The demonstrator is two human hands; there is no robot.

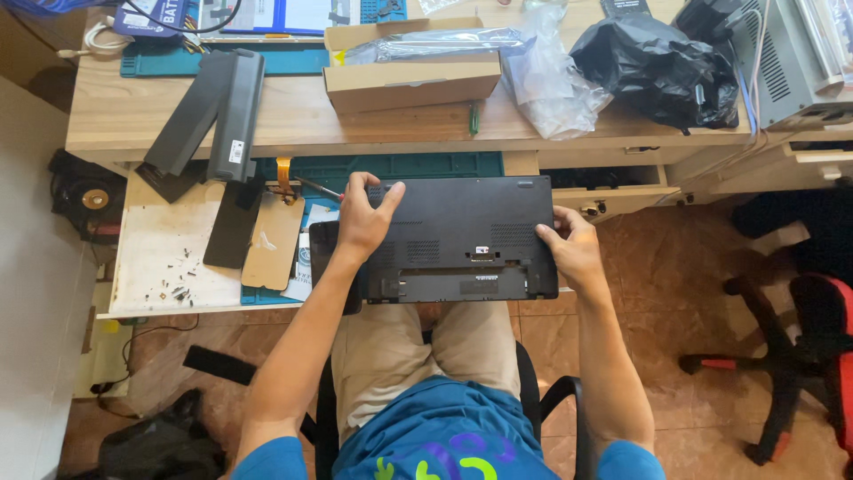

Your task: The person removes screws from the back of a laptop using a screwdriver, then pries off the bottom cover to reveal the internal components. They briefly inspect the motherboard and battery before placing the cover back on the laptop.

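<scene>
Black plastic laptop base, underside up [462, 236], sits at the front edge of the pull-out tabletop [169, 258], over the person's lap. Left hand [362, 222] lies on its 9 o'clock corner, fingers spread flat. Right hand [573, 249] grips the 3 o'clock edge, fingers curled around it. Long black battery pack [235, 116] lies at 10 o'clock, small loose screws [178, 289] at 9 o'clock.

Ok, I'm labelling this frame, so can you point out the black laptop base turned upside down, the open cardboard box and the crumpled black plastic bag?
Black upside-down laptop base [462, 233]: head view, middle of its bottom panel.
Open cardboard box [410, 82]: head view, front wall.
Crumpled black plastic bag [653, 67]: head view, middle of the bag.
</scene>
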